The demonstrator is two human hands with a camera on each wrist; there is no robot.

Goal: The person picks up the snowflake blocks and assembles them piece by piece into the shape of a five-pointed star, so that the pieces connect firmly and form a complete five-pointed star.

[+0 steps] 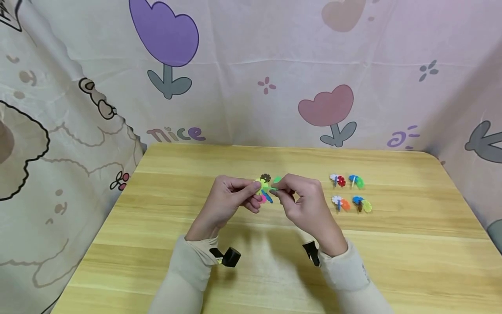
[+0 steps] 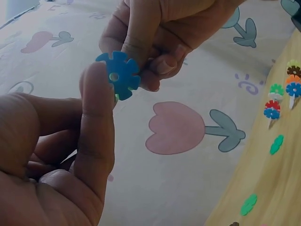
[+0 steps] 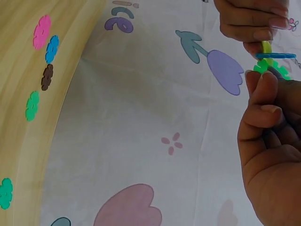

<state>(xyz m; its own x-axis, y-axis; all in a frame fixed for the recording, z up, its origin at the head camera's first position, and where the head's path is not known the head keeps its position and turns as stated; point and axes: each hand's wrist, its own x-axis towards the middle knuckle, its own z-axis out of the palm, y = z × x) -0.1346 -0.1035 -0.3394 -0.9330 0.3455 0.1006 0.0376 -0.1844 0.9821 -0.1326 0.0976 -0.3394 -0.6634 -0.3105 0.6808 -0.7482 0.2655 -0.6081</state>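
Both hands meet in front of me, above the table. My left hand pinches a yellow-green notched plastic disc between thumb and fingers. Joined to it is a blue notched disc with a small round hole at its centre, face-on in the left wrist view and edge-on in the right wrist view. My right hand pinches a green notched disc right against the blue one; its fingertips partly cover it.
Several joined disc clusters stand on the wooden table at the right. Loose discs lie beyond and under the hands, among them a brown one, a green one and a pink one. A printed cloth hangs behind the table.
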